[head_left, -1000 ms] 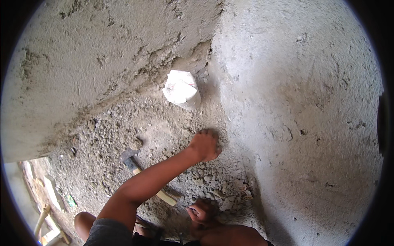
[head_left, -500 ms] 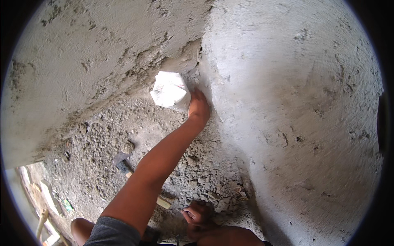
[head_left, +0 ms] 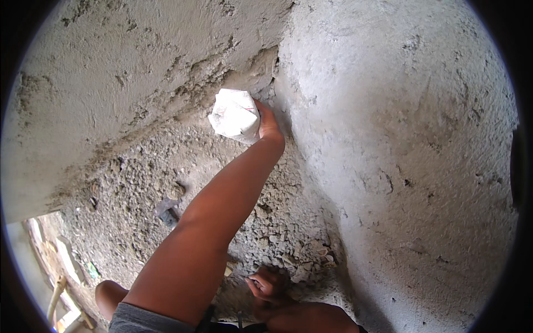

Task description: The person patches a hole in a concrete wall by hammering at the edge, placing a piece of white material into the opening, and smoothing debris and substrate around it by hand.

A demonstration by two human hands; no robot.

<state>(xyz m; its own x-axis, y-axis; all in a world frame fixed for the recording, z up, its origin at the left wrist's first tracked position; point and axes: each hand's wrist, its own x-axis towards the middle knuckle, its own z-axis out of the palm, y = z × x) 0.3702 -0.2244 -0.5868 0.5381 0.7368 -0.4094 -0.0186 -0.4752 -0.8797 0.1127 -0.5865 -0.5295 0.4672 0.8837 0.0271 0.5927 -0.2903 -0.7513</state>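
A white sack (head_left: 235,114) sits in the corner where two rough grey plastered walls meet. My left hand (head_left: 268,125) reaches up to it along my outstretched forearm and grips its right side, fingers hidden behind it. My right hand (head_left: 269,286) stays low at the bottom, fingers curled over loose mortar rubble (head_left: 288,252), with nothing visible in it.
A hammer (head_left: 166,213) lies on the rubble-strewn ground left of my arm, its wooden handle running under the forearm. The left wall (head_left: 127,72) and right wall (head_left: 405,139) close the corner. Wooden pieces (head_left: 61,277) show through a gap at the lower left. My knee (head_left: 111,294) is beside it.
My left hand has lifted off the rubble, travelled up into the corner and closed on the white sack. The view has moved closer. My right hand has stayed put.
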